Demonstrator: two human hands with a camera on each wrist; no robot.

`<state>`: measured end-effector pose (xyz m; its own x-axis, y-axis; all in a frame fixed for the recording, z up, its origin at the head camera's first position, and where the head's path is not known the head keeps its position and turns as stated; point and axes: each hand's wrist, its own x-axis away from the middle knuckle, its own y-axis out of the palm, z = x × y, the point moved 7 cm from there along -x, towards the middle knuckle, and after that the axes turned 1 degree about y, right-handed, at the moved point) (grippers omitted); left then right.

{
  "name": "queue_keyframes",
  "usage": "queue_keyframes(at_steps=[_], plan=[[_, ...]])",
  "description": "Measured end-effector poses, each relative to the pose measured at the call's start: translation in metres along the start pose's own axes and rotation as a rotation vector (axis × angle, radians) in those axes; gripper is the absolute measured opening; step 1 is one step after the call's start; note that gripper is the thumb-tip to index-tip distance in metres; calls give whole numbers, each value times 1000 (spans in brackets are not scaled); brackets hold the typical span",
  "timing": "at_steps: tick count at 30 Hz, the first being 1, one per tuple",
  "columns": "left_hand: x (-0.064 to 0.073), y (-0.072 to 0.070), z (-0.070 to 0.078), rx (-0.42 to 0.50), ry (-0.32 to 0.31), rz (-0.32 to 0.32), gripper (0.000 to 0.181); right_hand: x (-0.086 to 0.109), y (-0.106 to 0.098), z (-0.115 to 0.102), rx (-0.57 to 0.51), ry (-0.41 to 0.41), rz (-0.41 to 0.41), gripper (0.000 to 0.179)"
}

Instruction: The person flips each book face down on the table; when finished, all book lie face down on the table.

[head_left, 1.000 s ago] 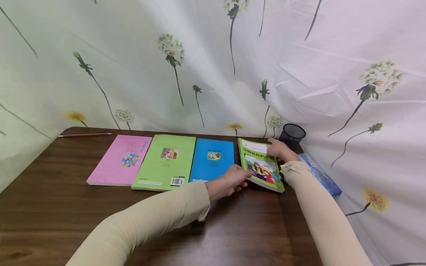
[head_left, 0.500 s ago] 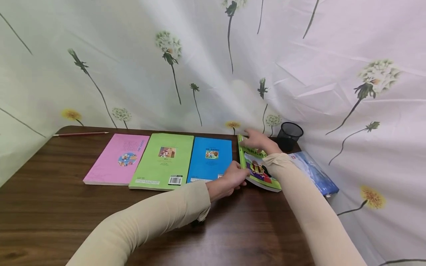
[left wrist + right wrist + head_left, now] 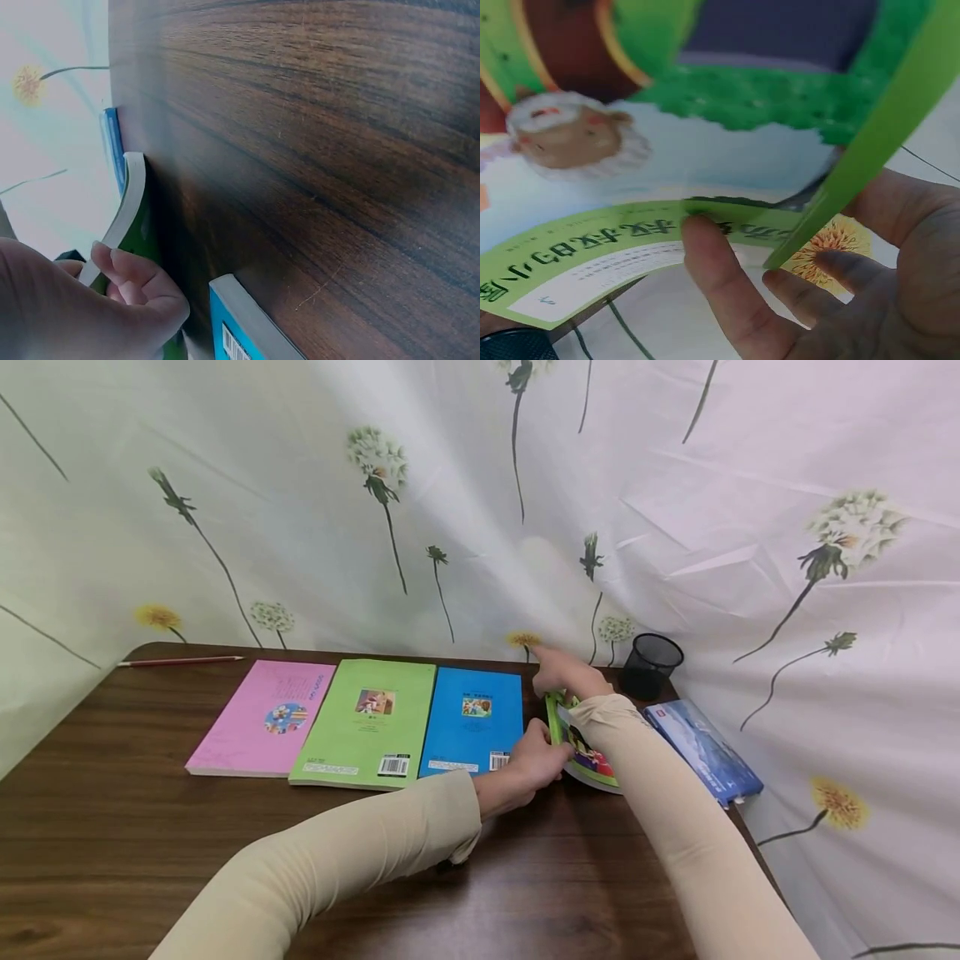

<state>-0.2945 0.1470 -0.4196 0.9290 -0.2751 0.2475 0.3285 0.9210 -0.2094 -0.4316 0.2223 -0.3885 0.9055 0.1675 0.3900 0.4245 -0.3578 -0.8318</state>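
Observation:
A green-bordered picture book (image 3: pixel 596 768) tilts at the right end of the row, its cover partly hidden by my right sleeve. My left hand (image 3: pixel 536 756) grips its near left corner; in the left wrist view the thumb and fingers pinch the bending book (image 3: pixel 133 199). At the far end of the spine is my right hand (image 3: pixel 568 675). The right wrist view shows one finger lying on the front cover (image 3: pixel 727 161) while the rest of the hand (image 3: pixel 870 292) wraps round the spine side. Left of it lies a blue book (image 3: pixel 476 727), flat on the table.
A light green book (image 3: pixel 367 718) and a pink book (image 3: pixel 262 718) lie further left, with a pencil (image 3: pixel 180 661) behind them. A black mesh pen holder (image 3: pixel 652 664) stands at the back right corner. A blue flat box or book (image 3: pixel 703 752) lies along the table's right edge.
My right hand has moved left across the book's far edge to its spine side. The book has tilted up, its spine side turning toward view. The left hand keeps its corner.

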Motion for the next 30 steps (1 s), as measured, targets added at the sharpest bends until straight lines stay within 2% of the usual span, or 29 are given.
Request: queue_keyframes(at_steps=[8, 12, 18, 24, 30], plan=[[6, -1, 5, -4, 47, -2, 21, 2, -3, -4, 60, 6, -2, 83], [8, 0, 9, -12, 64, -12, 22, 6, -7, -5, 43, 5, 20, 80], [11, 1, 10, -70, 61, -15, 22, 11, -14, -6, -5, -2, 28, 77], [9, -3, 9, -25, 90, -33, 20, 24, -24, -4, -25, 0, 58, 77], [2, -14, 9, 13, 94, -29, 25, 32, -36, 0, -92, -44, 91, 82]])
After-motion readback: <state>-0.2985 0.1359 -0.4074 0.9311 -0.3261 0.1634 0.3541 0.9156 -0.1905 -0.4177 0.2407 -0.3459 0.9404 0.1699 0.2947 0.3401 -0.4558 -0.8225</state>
